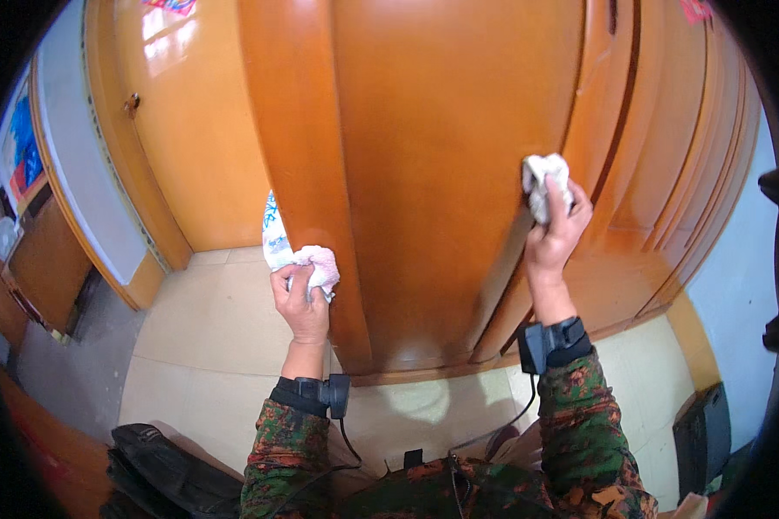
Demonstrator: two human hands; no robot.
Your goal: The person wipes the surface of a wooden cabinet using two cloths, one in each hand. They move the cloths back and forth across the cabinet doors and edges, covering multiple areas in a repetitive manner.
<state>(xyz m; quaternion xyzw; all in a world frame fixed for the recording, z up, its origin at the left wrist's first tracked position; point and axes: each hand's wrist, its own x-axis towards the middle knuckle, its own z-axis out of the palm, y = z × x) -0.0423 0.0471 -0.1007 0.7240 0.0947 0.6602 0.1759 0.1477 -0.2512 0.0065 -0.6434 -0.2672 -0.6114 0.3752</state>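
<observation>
Before me stands a varnished orange-brown wooden wardrobe [454, 130] with tall panelled doors. My left hand [298, 305] grips a bunched pinkish-white cloth [324, 265] at the wardrobe's left edge strip. Behind that cloth, a white piece with blue markings [274, 227] shows beside the edge; whether it is part of the same cloth I cannot tell. In my right hand [558, 237] is a crumpled whitish cloth [545, 175], held against or just off the right side of the broad panel. Each wrist carries a dark strapped device with a cable.
A yellow-brown door [195, 130] with a knob [132, 104] is at the left. Beige tiles [208, 324] cover the floor. A black bag-like object [169, 467] lies at lower left, and a dark box [704, 441] stands by the right wall. Cables [493, 428] hang from my wrists.
</observation>
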